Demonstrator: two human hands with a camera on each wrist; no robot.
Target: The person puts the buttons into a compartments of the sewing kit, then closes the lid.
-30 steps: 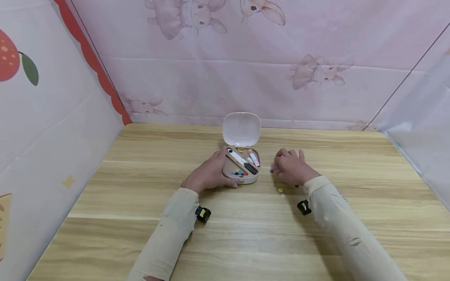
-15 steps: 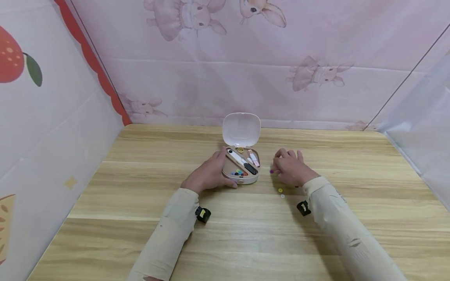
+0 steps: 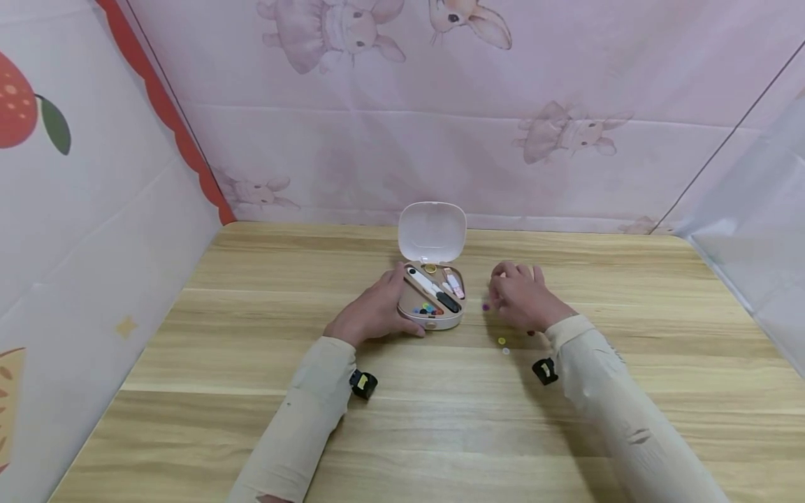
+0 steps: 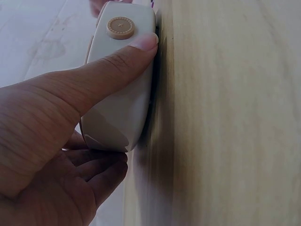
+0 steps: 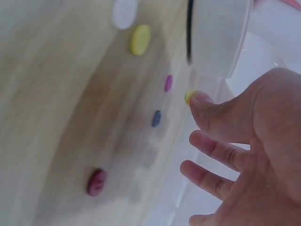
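A small white sewing box stands on the table, its lid raised. My left hand grips its left side, with the thumb along the front below a tan button-shaped catch. Several coloured buttons lie in the front compartment. To the right of the box, my right hand pinches a yellow button at the thumb tip; the index finger is hidden. Under and near that hand lie loose buttons: purple, blue, dark red, yellow and white.
Inside the box, a slim white and black tool lies diagonally, with a small pinkish-white item to its right and a gold round piece at the back. The wooden table meets a printed cloth wall behind.
My right hand has shifted very slightly, baring more of the purple button beside its fingers. The left hand and the box have stayed in place.
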